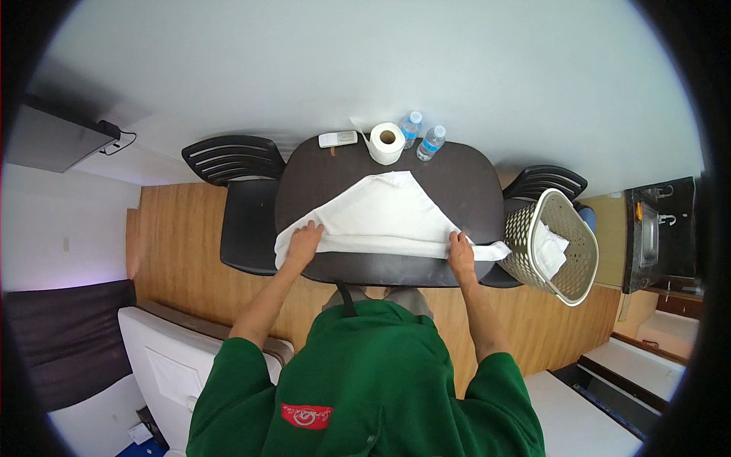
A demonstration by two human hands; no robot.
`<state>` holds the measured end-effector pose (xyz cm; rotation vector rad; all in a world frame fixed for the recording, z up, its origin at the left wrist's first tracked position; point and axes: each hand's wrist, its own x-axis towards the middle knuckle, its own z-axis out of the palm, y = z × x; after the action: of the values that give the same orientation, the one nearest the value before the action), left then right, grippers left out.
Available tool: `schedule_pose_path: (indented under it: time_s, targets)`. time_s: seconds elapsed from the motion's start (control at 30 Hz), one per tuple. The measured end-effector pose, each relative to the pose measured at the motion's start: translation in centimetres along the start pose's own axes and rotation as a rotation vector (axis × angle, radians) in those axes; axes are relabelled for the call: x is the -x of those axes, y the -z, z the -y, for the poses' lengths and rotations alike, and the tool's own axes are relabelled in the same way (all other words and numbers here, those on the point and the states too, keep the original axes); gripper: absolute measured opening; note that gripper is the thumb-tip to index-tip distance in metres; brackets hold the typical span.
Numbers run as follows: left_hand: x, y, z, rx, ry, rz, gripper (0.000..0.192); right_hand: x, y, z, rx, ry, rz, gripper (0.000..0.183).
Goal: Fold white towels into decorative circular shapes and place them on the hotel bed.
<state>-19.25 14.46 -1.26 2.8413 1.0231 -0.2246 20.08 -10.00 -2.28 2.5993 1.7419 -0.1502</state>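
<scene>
A white cloth (pixel 382 211) lies on the dark oval table (pixel 474 171), its upper part narrowing to a blunt peak and its near edge rolled or folded into a long band. My left hand (pixel 305 243) rests on the cloth's left part, fingertips on the fabric. At the right end of the band, my right hand (pixel 461 254) has its fingers on the cloth; whether they pinch it cannot be told. The band's right end reaches past the table edge, up to the laundry basket.
A toilet paper roll (pixel 386 144), a remote control (pixel 337 139) and two water bottles (pixel 430 143) stand or lie along the table's far edge. Black chairs (pixel 249 223) flank the table. A plastic laundry basket (pixel 522 245) with white cloth inside sits on the right chair.
</scene>
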Motion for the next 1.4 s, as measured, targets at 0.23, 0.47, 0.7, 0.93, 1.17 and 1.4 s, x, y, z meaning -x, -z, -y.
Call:
schedule_pose_path:
  time_s: [0.23, 0.47, 0.7, 0.93, 1.17, 1.4]
  targets:
    - [3.3, -2.0, -3.2, 0.236, 0.258, -0.066, 0.041, 2.7, -0.4, 1.5, -0.382, -0.076, -0.076, 0.026]
    - [4.9, -1.9, -2.2, 0.21, 0.024, -0.281, 0.062, 4.2, 1.2, 4.0, -0.151, 0.0, -0.034, 0.047]
    - [2.3, -1.3, 3.0, 0.207, -0.053, -0.263, 0.042, 2.2, 1.1, 2.6, -0.158, -0.093, 0.023, 0.044]
    - [0.2, -2.1, 8.6, 0.841, 0.029, 0.263, 0.031, 1.1, 1.2, -2.3, -0.446, -0.108, 0.262, 0.03]
    - [-0.8, 0.5, 4.7, 0.421, 0.334, 0.262, 0.034, -1.7, 1.8, 1.8, -0.172, -0.275, 0.132, 0.035]
    - [-0.8, -1.5, 0.1, 0.225, 0.054, -0.13, 0.028, -1.3, 0.2, 2.9, -0.359, -0.117, -0.043, 0.023]
